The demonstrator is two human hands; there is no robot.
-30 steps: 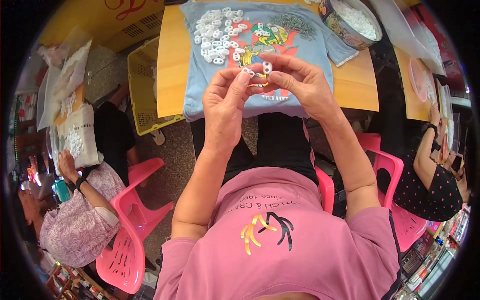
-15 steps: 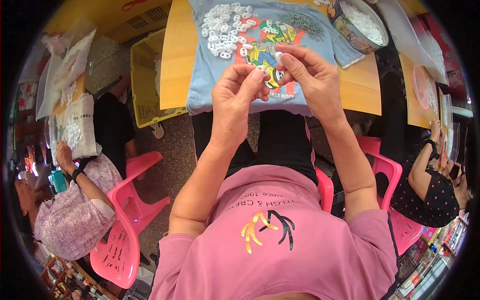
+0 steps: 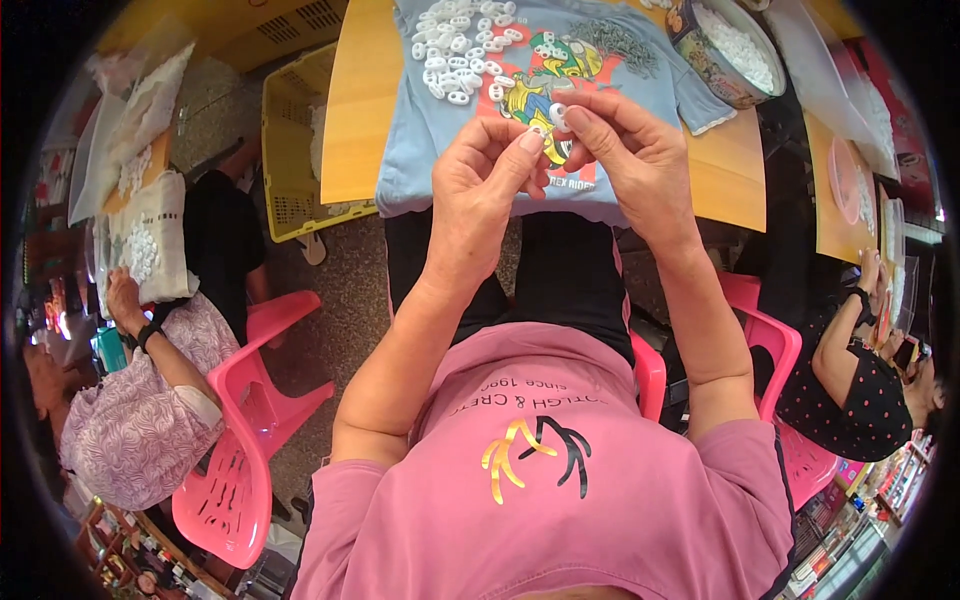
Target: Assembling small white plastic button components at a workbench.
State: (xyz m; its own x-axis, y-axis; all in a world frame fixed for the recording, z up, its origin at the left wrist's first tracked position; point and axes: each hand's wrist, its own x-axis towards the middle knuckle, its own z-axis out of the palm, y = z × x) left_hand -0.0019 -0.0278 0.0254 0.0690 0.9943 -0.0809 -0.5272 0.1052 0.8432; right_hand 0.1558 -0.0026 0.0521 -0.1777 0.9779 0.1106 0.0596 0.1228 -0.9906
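Over the near part of a blue printed shirt (image 3: 400, 180) spread on the table, both my hands are raised close together. Thumb and fingers of my right hand (image 3: 630, 150) pinch a small white two-holed plastic piece (image 3: 558, 117). My left hand (image 3: 485, 180) is closed in a pinch just beside it; what sits between its fingertips is too small to make out. Beyond my left hand, a heap of similar white two-holed pieces (image 3: 455, 55) lies on the shirt. A pile of small grey pieces (image 3: 620, 45) lies farther right on the cloth.
A round tin (image 3: 715, 55) full of white pieces stands at the table's (image 3: 345, 130) far right. Left of the table is a yellow crate (image 3: 290, 185). People sit at tables on both sides, with pink chairs (image 3: 240, 420) near me.
My left fingertips have shifted slightly right and up, closer to the white piece in my right hand. That piece now shows its holes more plainly. The view has shifted slightly.
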